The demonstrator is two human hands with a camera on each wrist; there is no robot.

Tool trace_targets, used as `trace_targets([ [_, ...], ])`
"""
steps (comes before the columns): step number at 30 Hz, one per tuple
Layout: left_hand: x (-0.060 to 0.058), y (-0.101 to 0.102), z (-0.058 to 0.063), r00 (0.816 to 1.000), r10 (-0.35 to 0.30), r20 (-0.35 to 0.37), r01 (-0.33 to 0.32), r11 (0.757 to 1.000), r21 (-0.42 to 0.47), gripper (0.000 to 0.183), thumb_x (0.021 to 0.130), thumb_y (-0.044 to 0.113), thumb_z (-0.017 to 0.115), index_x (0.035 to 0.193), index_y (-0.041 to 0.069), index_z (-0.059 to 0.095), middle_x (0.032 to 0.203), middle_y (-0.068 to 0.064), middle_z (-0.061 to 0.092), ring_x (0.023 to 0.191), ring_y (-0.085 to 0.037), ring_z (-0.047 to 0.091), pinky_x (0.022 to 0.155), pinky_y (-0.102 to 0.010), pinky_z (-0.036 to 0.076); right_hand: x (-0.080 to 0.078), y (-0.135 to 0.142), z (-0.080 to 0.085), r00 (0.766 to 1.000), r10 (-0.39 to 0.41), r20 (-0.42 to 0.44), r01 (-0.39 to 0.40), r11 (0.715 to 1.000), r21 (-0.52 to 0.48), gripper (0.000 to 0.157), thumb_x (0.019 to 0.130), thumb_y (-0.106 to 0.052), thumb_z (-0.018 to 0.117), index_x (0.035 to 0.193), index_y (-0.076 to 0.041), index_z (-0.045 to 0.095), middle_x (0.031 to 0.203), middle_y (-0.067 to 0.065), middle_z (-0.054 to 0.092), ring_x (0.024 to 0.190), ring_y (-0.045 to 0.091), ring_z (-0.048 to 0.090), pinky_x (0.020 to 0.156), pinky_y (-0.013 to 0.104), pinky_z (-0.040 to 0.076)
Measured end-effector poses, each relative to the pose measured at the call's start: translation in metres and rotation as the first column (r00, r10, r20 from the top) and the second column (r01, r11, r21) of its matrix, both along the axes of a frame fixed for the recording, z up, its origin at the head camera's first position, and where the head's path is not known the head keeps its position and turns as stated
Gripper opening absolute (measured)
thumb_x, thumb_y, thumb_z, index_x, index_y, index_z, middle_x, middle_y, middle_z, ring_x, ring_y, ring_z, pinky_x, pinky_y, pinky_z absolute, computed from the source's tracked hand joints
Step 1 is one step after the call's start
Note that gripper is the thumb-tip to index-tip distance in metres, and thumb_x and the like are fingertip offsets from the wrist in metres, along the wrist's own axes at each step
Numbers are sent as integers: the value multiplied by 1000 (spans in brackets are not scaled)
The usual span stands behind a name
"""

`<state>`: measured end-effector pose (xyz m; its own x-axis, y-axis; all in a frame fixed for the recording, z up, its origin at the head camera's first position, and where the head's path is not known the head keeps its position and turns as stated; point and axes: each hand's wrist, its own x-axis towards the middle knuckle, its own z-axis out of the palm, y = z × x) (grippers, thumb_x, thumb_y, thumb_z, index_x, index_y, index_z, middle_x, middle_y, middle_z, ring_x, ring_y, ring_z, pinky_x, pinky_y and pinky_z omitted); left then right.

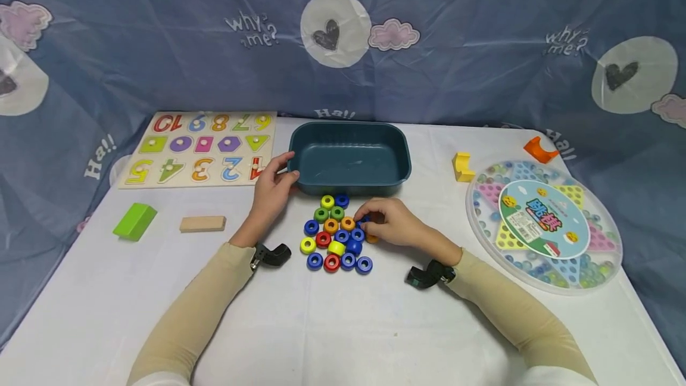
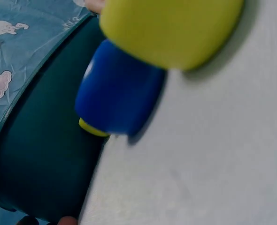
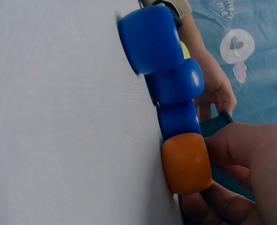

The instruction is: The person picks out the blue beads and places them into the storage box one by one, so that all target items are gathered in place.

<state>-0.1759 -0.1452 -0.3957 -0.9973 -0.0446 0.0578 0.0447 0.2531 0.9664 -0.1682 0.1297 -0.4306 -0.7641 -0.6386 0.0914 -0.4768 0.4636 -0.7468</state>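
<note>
My left hand [image 1: 271,189] holds the near left corner of a dark teal plastic basin [image 1: 351,188], thumb and fingers on either side of its wall. The basin has nothing inside. In front of it lies a flat cluster of ring beads: yellow [image 1: 308,246], green [image 1: 321,215], orange [image 1: 330,226], red [image 1: 331,263] and blue [image 1: 364,265]. At the cluster's right edge my right hand [image 1: 393,222] pinches a blue bead [image 1: 365,218], mostly hidden by the fingers. An orange bead [image 3: 187,163] sits right beside the right thumb in the right wrist view.
A wooden number puzzle board [image 1: 214,149] lies back left, with a green block [image 1: 135,221] and a plain wooden block [image 1: 203,224] nearer. To the right are a round clear-lidded board game [image 1: 543,219], a yellow block [image 1: 462,167] and an orange arch block [image 1: 540,150]. A printed curtain [image 1: 161,46] hangs behind.
</note>
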Motion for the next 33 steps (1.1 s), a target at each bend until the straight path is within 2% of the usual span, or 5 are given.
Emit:
trace_targets([
  [13, 1, -4, -5, 999, 38, -31, -37, 998, 42, 45, 96, 9, 52, 140, 3, 48, 140, -23, 49, 122, -33, 56, 89, -41, 57, 0, -4, 2, 999, 13, -44, -14, 999, -29, 21, 83, -5, 68, 102, -11, 72, 99, 1, 69, 78, 12, 54, 66, 22, 48],
  [19, 2, -5, -6, 998, 46, -36, -45, 998, 45, 44, 96, 8, 52, 140, 3, 49, 138, -24, 50, 118, -31, 58, 85, -38, 59, -1, -13, 32, 979, 50, -198, -67, 994, -82, 19, 85, -11, 71, 104, -10, 72, 98, 1, 70, 75, 11, 55, 63, 24, 51],
  [22, 2, -5, -6, 998, 47, -42, -45, 998, 46, 44, 96, 8, 52, 140, 3, 49, 137, -22, 51, 115, -29, 59, 85, -37, 59, -13, -26, 55, 964, 42, -264, -78, 989, -128, 19, 85, -11, 71, 104, -7, 72, 97, 5, 70, 74, 12, 59, 64, 27, 54],
  [25, 1, -4, -6, 998, 39, -43, -37, 998, 49, 44, 96, 9, 53, 140, 5, 49, 136, -20, 52, 115, -29, 59, 87, -39, 58, -34, -44, 67, 967, 11, -254, -38, 994, -100, 20, 87, -13, 71, 106, -7, 72, 98, 6, 71, 72, 12, 60, 65, 25, 53],
  [33, 1, -2, -9, 999, 1, -47, 2, 997, 71, 45, 97, 11, 51, 142, 4, 47, 140, -20, 48, 120, -31, 57, 93, -45, 55, -81, -88, 56, 994, 15, -109, -2, 992, 125, 28, 91, -16, 67, 116, -5, 68, 111, 8, 71, 80, 16, 65, 71, 25, 54],
])
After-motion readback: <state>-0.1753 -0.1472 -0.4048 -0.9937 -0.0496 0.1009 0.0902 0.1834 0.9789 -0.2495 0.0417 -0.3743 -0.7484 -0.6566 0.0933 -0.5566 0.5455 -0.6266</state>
